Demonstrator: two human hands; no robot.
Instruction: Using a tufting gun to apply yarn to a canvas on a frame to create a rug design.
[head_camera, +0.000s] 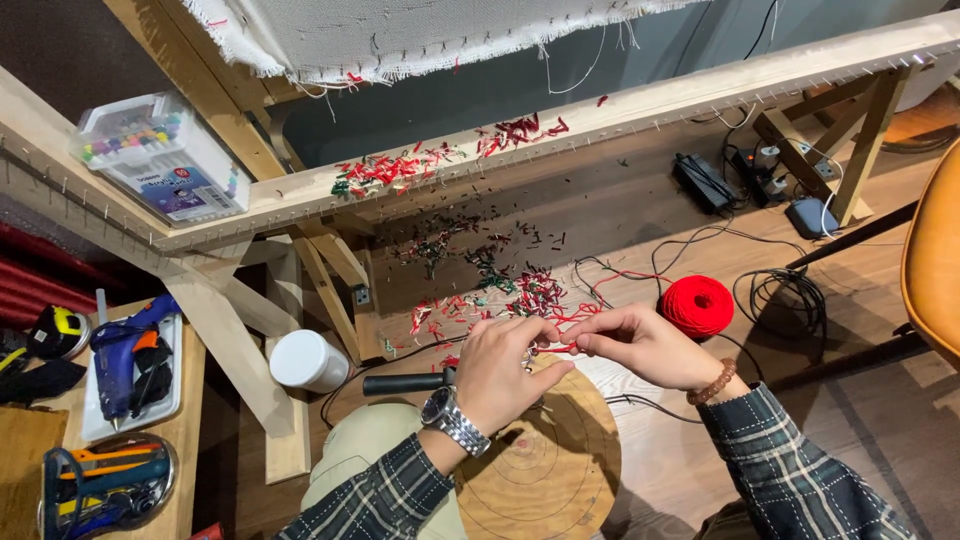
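Pinching: my right hand (640, 345) has thumb and forefinger pressed together on a short run of red yarn (565, 347); the other fingers are loosely curled.
Left hand (505, 365): closed around a small metal tool with a black handle (405, 383) that pokes out toward my left; I cannot tell exactly what the tool's tip is, since my fingers hide it.
Yarn's lie: the held strand runs roughly level between my two hands, its long axis left to right, just in front of my knuckles.
Nearer hand: both touch the strand; the right has the firmer pinch, and the left meets it at the tool's tip.
Yarn's source: a red yarn ball (697, 305) sits on the floor just beyond my right hand, and a thin red line trails from it toward my fingers.
Surface below: a round wooden stool top (560, 470) lies under my hands, with rings on its face.
Scraps: red and green yarn clippings (480, 290) are strewn over the wooden floor and along the wooden frame beam (620, 105) ahead.
Left side: a white jar (305, 360) on the floor, a blue glue gun (125, 355) on a tray, and a marker box (165, 160) on the beam.
Right side: a power strip (765, 165) and coiled black cables near the frame's leg, well apart from my hands.
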